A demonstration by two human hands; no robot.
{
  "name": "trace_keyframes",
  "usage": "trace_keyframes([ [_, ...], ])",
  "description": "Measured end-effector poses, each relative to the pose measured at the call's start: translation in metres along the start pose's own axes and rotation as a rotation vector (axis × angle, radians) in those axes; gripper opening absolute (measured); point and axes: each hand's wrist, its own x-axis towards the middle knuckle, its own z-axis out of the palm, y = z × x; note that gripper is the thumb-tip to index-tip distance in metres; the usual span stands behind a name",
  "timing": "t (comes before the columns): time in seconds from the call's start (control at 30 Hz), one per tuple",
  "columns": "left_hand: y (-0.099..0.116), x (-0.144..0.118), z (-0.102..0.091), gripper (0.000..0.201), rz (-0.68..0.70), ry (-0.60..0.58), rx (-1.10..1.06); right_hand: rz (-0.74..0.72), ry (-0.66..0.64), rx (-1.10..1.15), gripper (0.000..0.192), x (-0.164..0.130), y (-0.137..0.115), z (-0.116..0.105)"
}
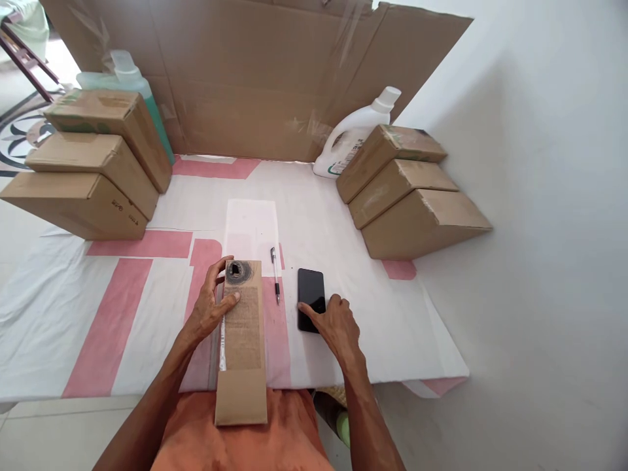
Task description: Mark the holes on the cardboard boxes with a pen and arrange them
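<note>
My left hand [212,307] holds a long, narrow cardboard box [244,333] near its far end, thumb on the top face and fingers round the left side. A small dark hole ringed with black scribble sits at that far end. The box's near end reaches over the table edge above my lap. To the right, my right hand [334,320] spans a black smartphone [311,288] lying face up, thumb at its left edge and fingers at its right. Between box and phone lies a clear pen with a black grip [275,278], partly over a white sheet of paper [251,219].
Stacked cardboard boxes stand at left [115,157] and right [405,196]. Behind them are a bottle of blue-green liquid [153,108] and a white jug [356,131]. A tall cardboard panel [255,78] closes the back, and a wall [549,229] rises on the right.
</note>
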Motion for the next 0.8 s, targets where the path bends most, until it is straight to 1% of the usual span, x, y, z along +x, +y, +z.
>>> trace_keyframes([
  [0.07,-0.001,0.0,-0.001,0.078,-0.004,-0.009,-0.004,0.054,-0.035,0.067,0.046,0.002,0.008,0.002],
  [0.17,-0.002,0.0,-0.003,0.078,-0.019,-0.021,-0.014,0.109,-0.105,0.237,0.047,0.007,0.01,0.007],
  [0.27,-0.002,0.0,-0.003,0.079,-0.013,-0.02,-0.025,0.091,-0.246,0.493,0.047,0.005,0.008,0.009],
  [0.37,-0.003,-0.001,-0.002,0.079,-0.014,-0.006,-0.029,0.072,-0.377,0.712,0.057,-0.008,-0.001,-0.002],
  [0.43,-0.004,-0.001,-0.001,0.078,-0.008,0.003,-0.027,0.067,-0.473,0.924,0.059,-0.021,-0.013,-0.018],
  [0.47,-0.004,-0.001,-0.001,0.077,0.0,0.003,-0.024,0.053,-0.526,1.059,0.057,-0.027,-0.02,-0.027],
  [0.53,-0.005,0.0,-0.001,0.077,0.023,0.003,-0.014,0.005,-0.632,1.317,0.048,-0.039,-0.038,-0.044],
  [0.6,-0.007,0.0,-0.001,0.076,0.041,-0.003,-0.003,-0.046,-0.744,1.45,0.039,-0.048,-0.059,-0.055],
  [0.67,-0.008,0.001,-0.001,0.075,0.046,-0.004,0.007,-0.077,-0.898,1.503,0.04,-0.052,-0.08,-0.056],
  [0.73,-0.009,0.001,0.0,0.074,0.054,0.003,0.003,-0.086,-1.052,1.537,0.056,-0.053,-0.1,-0.046],
  [0.8,-0.009,0.0,0.001,0.076,0.063,0.013,-0.011,-0.054,-1.15,1.557,0.07,-0.051,-0.116,-0.031],
])
